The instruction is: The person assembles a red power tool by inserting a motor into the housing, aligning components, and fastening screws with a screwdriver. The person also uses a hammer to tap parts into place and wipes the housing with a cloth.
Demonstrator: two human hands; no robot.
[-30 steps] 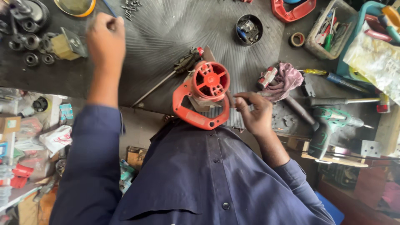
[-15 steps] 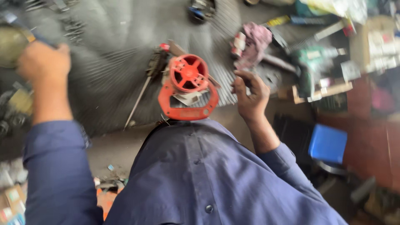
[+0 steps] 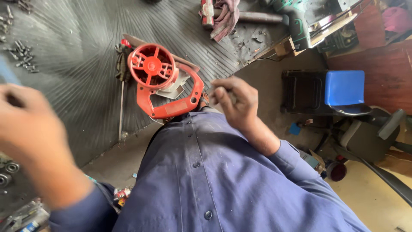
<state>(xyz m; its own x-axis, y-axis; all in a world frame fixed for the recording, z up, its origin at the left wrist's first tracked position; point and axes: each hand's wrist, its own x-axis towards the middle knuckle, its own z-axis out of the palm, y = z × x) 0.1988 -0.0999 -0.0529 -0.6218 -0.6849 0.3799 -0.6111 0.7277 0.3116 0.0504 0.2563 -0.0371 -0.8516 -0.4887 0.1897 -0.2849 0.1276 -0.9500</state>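
A red power-tool housing [image 3: 161, 81], with a round spoked end and a looped handle, is found lying on the ribbed black rubber mat [image 3: 77, 86] at the bench edge, directly in front of the blue shirt [image 3: 223, 184]. The right hand [image 3: 234, 103] is held just to the right of the housing, near its handle but not seen to touch it; the fingers are curled inward, and whether anything small is pinched between them cannot be told. The left hand [image 3: 30, 129] is raised well to the left of the housing and is heavily blurred; the state of its fingers cannot be told, and nothing is seen to be held. A long screwdriver [image 3: 122, 90] is noted on the mat immediately left of the housing, its shaft running toward the bench edge. Loose screws [image 3: 23, 58] are scattered farther left, near the mat's far corner. Beyond the housing, up and to the right, a reddish rag [image 3: 225, 15] and a green power drill [image 3: 300, 17] are recorded on the bench. Off the bench, well to the right of the housing, a blue seat [image 3: 343, 88] is observed on the floor.
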